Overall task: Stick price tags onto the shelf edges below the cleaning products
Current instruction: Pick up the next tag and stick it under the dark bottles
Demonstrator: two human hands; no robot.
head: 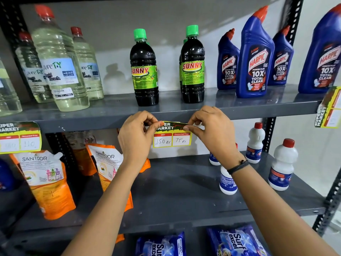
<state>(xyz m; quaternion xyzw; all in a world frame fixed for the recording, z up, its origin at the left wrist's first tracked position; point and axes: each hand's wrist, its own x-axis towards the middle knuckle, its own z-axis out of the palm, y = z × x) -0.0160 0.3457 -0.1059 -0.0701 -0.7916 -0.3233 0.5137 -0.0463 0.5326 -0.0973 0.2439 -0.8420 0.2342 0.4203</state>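
A yellow price tag reading 150 and 75 hangs at the front edge of the upper grey shelf, below two black Sunny bottles with green caps. My left hand pinches the tag's top left corner. Its top right corner is pinched by my right hand. The tag's upper strip is bent against the shelf edge. Another tag is stuck on the same edge at the left, under the clear bleach bottles. A third tag hangs at the right, under the blue Harpic bottles.
The lower shelf holds orange Santoor pouches at the left and white bottles with red caps at the right. Blue Surf Excel packs lie on the shelf beneath. Perforated black uprights frame the rack.
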